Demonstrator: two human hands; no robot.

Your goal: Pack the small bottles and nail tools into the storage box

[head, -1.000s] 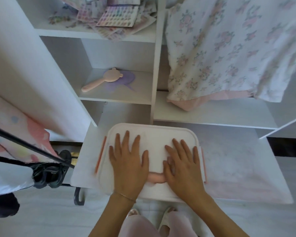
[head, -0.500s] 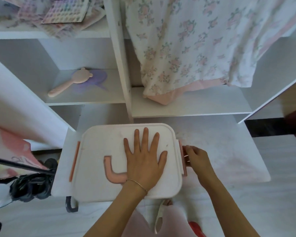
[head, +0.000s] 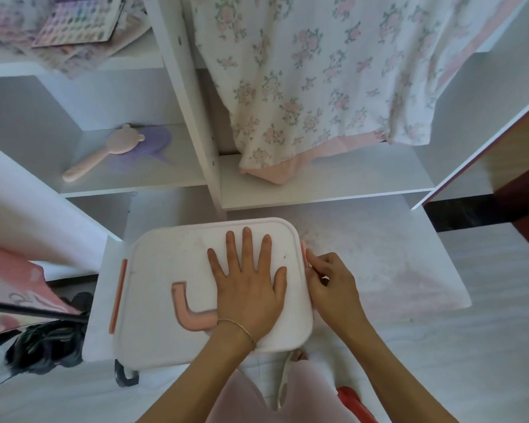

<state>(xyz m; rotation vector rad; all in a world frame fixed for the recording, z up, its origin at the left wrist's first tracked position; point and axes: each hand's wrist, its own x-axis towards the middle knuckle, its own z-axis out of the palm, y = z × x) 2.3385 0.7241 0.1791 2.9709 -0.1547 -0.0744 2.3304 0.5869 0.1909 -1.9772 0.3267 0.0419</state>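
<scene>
The white storage box [head: 165, 264] sits on a low white surface with its lid on. A pink handle [head: 193, 315] lies flat on the lid, and a pink side latch [head: 118, 296] shows on the left edge. My left hand [head: 249, 288] rests flat on the lid, fingers spread, covering part of the handle. My right hand [head: 330, 282] is at the box's right edge, its fingers curled on the pink right latch [head: 303, 249]. No bottles or nail tools are visible; the box's inside is hidden.
White shelving stands behind the box. A pink brush [head: 104, 154] lies on the left shelf and nail sticker sheets [head: 74, 25] lie above it. A floral cloth [head: 318, 71] hangs over the right shelf. Dark straps [head: 49, 346] sit at the left.
One second ago both hands pressed flat on the lid. My right hand has since moved off to the right latch, and my left hand shifted to the lid's right half.
</scene>
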